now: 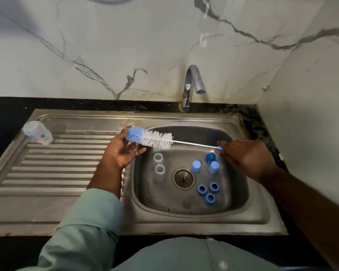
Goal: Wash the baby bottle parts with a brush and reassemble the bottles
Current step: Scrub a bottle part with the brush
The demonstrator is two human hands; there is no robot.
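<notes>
- Blue-and-white bristles of the bottle brush (149, 139) lie across the left hand (123, 148), whose grip is loose: palm up, fingers spread and relaxed, fingertips touching the blue tip of the bristle head.
- At the other end, the right hand (247, 157) pinches the brush's blue handle end between curled fingers, so the thin wire stem spans the basin from one hand to the other.
- Below the brush, the steel sink (233, 214) holds the loose parts: two clear bottles (159, 165) upright left of the drain (183, 178), two pale blue caps (205, 166) and a darker blue cap (210, 157) right of it, and three blue rings (208, 191) clustered nearer the person.
- On the ribbed drainboard (57, 169) at far left, well apart from the basin, a third clear bottle (37, 132) lies on its side.
- A chrome tap (192, 85) curves over the back of the basin from the black desk (8, 106), with no water visibly running.
- Marble-patterned wall (125, 45) stands behind.
</notes>
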